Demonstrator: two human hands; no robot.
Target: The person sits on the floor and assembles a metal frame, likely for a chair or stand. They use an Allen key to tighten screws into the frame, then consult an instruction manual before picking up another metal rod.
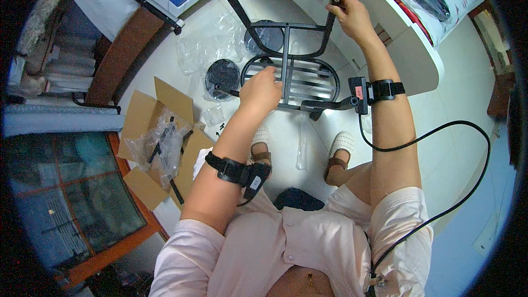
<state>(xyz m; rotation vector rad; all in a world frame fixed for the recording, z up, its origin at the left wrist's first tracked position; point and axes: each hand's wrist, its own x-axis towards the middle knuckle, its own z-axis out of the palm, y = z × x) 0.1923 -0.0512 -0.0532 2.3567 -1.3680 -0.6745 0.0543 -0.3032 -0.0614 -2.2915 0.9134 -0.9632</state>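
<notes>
A black metal frame point(286, 62) with tall side tubes and a rounded, slatted rack point(311, 76) stands on the floor before me. My right hand point(354, 15) is closed around the upper part of its right tube, with the thumb on the near side. Lower down, my left hand point(260, 90) rests at the left of the frame's middle bar, fingers bent; whether it grips a part is hidden beneath the palm. Beside the rack's left edge lies a round black disc point(222, 75) in clear plastic, and another round disc point(270, 37) shows behind the frame.
An opened cardboard box point(138, 126) holding plastic-wrapped black parts lies at the left. Clear plastic wrapping point(202, 45) and small black fasteners point(220, 129) are on the floor. A white cabinet point(416, 64) curves along the right. A black cable point(458, 123) loops from my right forearm.
</notes>
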